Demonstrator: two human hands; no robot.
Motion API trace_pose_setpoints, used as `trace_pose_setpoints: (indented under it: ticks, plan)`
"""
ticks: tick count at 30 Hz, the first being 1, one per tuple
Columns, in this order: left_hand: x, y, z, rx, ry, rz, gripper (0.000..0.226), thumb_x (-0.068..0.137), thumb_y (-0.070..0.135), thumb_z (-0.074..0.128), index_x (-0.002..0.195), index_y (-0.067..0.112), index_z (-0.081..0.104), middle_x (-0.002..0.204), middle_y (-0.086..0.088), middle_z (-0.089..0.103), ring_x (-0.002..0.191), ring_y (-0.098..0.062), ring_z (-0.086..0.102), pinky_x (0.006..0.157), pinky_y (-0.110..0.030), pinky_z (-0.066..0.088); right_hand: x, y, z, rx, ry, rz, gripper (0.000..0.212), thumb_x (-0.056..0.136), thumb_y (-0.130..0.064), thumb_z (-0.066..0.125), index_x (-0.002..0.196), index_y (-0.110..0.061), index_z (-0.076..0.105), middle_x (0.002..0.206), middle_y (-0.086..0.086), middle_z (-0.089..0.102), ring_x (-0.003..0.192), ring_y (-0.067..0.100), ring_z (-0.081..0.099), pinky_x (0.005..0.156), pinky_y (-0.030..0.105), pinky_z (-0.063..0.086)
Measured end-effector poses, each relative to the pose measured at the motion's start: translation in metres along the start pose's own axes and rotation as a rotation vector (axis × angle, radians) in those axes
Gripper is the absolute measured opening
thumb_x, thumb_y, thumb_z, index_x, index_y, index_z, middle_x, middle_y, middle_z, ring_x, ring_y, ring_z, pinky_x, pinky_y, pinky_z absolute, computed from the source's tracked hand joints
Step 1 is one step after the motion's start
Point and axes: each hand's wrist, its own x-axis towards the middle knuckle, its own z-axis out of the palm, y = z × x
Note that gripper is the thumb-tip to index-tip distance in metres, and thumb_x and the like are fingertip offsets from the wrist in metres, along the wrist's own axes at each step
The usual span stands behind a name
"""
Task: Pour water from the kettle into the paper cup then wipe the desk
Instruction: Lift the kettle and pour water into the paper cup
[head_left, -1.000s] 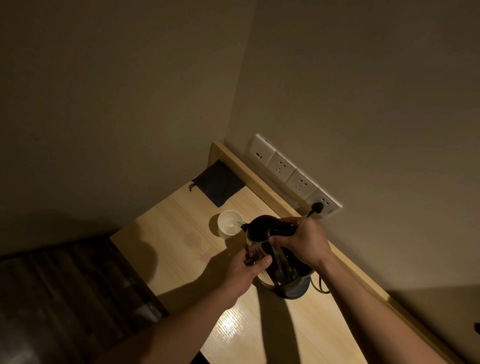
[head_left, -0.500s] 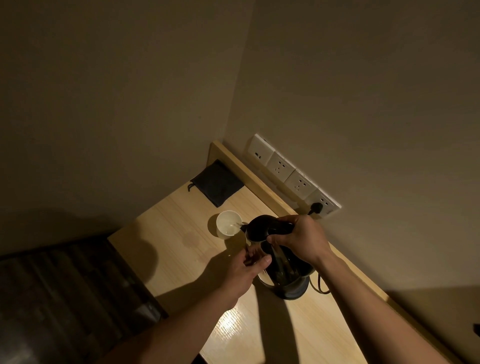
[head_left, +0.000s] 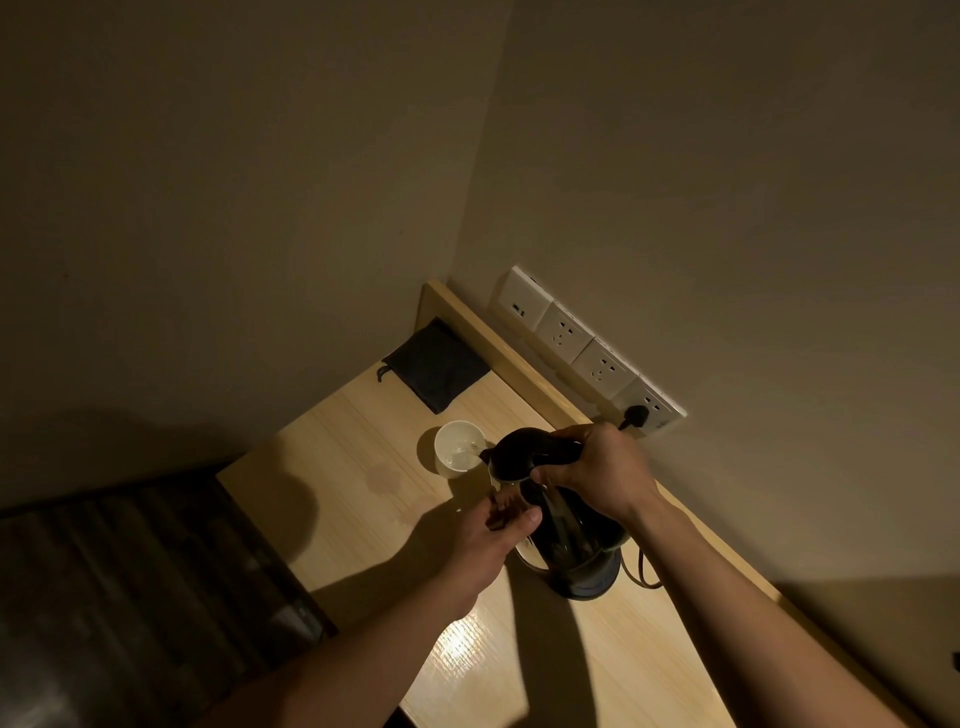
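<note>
While the right hand (head_left: 592, 473) grips the tilted kettle (head_left: 558, 525), left hand (head_left: 491, 530) fingers press its side; no readable label.

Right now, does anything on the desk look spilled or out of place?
Yes. A darker, wet-looking patch marks the desk just in front of the paper cup, like spilled water. Otherwise, the kettle is tilted toward the cup on purpose, and the dark cloth lies flat in the corner.
</note>
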Motion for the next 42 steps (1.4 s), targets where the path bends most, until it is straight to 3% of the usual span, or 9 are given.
trace_pose_setpoints:
  ticks: [5,10,14,17,24,29,33,37,42]
  plan:
    - [-0.002,0.001,-0.001,0.005,-0.004,-0.007,0.071,0.061,0.076,0.083,0.119,0.037,0.072,0.121,0.011,0.075,0.124,-0.012,0.064,0.116,-0.050,0.046,0.002,0.000,0.002,-0.008,-0.002,0.005,0.055,0.083,-0.042,0.085,0.129,-0.017,0.071,0.117,0.001,0.076,0.093,0.013,0.069,0.073,0.022,0.056]
    - [-0.002,0.004,-0.002,0.032,0.003,-0.041,0.045,0.082,0.053,0.083,0.120,0.033,0.071,0.122,0.009,0.074,0.124,-0.013,0.064,0.114,-0.047,0.048,0.001,0.004,0.005,0.012,0.005,-0.007,0.055,0.082,-0.043,0.085,0.129,-0.017,0.071,0.120,0.000,0.076,0.095,0.013,0.069,0.072,0.019,0.053]
    - [0.001,0.003,-0.003,0.044,0.021,-0.017,0.039,0.088,0.036,0.081,0.124,0.026,0.069,0.120,0.007,0.075,0.122,-0.013,0.065,0.092,-0.023,0.051,-0.007,0.016,0.011,0.108,0.005,-0.002,0.056,0.081,-0.043,0.086,0.130,-0.022,0.070,0.120,-0.004,0.076,0.100,0.011,0.071,0.080,0.026,0.060]
    - [0.002,0.004,-0.001,0.096,0.062,0.037,0.045,0.088,0.023,0.082,0.130,0.022,0.065,0.124,0.005,0.073,0.124,-0.013,0.064,0.082,-0.015,0.051,-0.021,0.028,0.015,0.223,0.026,-0.004,0.054,0.081,-0.040,0.086,0.131,-0.026,0.069,0.114,-0.010,0.075,0.099,0.007,0.071,0.083,0.032,0.064]
    - [-0.015,0.025,0.010,0.344,0.052,0.206,0.062,0.086,0.004,0.082,0.139,0.021,0.055,0.117,0.012,0.065,0.115,-0.003,0.059,0.071,0.005,0.043,-0.058,0.056,0.030,0.566,0.173,0.071,0.059,0.076,-0.030,0.091,0.131,-0.029,0.070,0.114,-0.017,0.075,0.103,-0.004,0.069,0.088,0.020,0.058]
    - [-0.011,0.027,0.028,0.450,0.002,0.233,0.065,0.085,0.018,0.085,0.141,0.030,0.055,0.119,0.020,0.063,0.125,-0.004,0.054,0.072,0.002,0.045,-0.081,0.081,0.032,0.723,0.315,0.123,0.059,0.074,-0.021,0.093,0.129,-0.025,0.073,0.112,-0.017,0.077,0.105,-0.003,0.070,0.088,0.012,0.054]
    - [-0.002,0.021,0.049,0.509,-0.029,0.240,0.053,0.084,0.020,0.086,0.124,0.038,0.056,0.108,0.029,0.061,0.105,0.007,0.056,0.066,0.006,0.041,-0.095,0.105,0.032,0.779,0.377,0.144,0.058,0.074,-0.016,0.093,0.128,-0.020,0.074,0.115,-0.011,0.079,0.108,0.003,0.072,0.093,0.018,0.056]
    - [0.005,0.008,0.068,0.509,-0.040,0.237,0.061,0.083,0.021,0.088,0.135,0.031,0.058,0.114,0.021,0.066,0.112,0.001,0.059,0.065,0.006,0.041,-0.106,0.126,0.034,0.816,0.422,0.157,0.057,0.074,-0.010,0.092,0.128,-0.017,0.074,0.115,-0.008,0.079,0.107,0.004,0.073,0.091,0.016,0.056]
    - [0.011,-0.012,0.078,0.533,-0.016,0.276,0.063,0.076,0.024,0.092,0.131,0.030,0.062,0.115,0.012,0.072,0.112,-0.004,0.065,0.100,-0.022,0.054,-0.114,0.147,0.041,0.825,0.421,0.176,0.060,0.072,-0.013,0.093,0.129,-0.019,0.074,0.117,-0.007,0.078,0.108,0.002,0.071,0.096,0.022,0.058]
